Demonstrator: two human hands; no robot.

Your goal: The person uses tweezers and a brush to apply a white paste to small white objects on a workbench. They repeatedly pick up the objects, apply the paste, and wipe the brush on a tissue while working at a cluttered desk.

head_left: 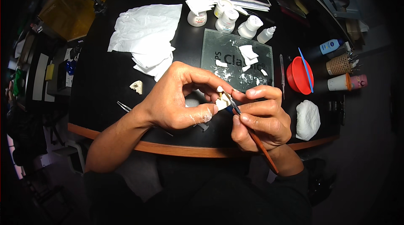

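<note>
4 white jars behind glass slab | left hand grip pinching tooth model | right hand grip pinching brush

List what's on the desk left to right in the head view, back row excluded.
Small cream piece → left hand → small white model held in its fingers → right hand with a brush → red bowl → white wad.

Small white labelled jars stand behind a lettered glass slab.

glossy glass slab, matt blk tabletop
</note>
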